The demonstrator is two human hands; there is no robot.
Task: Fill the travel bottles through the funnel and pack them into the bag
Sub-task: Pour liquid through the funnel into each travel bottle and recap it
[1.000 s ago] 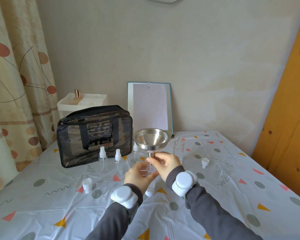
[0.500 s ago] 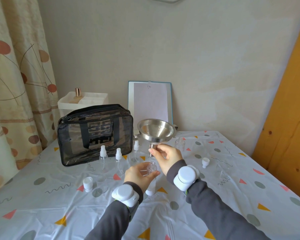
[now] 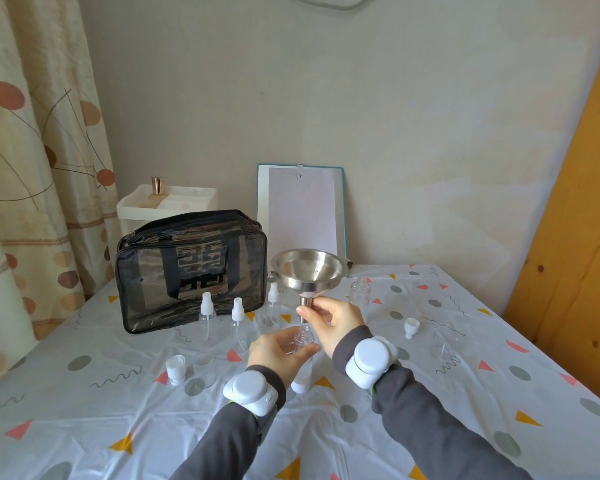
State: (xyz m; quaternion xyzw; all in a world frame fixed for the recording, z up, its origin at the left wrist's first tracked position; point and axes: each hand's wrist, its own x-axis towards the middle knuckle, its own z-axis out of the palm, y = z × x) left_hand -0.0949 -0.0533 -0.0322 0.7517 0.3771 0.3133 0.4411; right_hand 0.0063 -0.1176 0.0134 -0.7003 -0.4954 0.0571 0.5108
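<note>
As the right hand (image 3: 333, 317), pinching the funnel (image 3: 309, 275) by its spout, lifts it apparently clear of the bottle (image 3: 303, 336) the left hand (image 3: 278, 355) grips, capping should follow.

A second ago the funnel (image 3: 309, 271) sat low, its spout down at the neck of the clear bottle (image 3: 303, 337) that the left hand (image 3: 279, 353) holds. The right hand (image 3: 329, 318), pinching the stem, has since lifted it up and away from that neck. Half a second back it was at its highest and tipped a bit to the right; from where I stand it has now eased down a little and levelled out, so the spout hangs just above the bottle's open mouth with a small gap between them.
</note>
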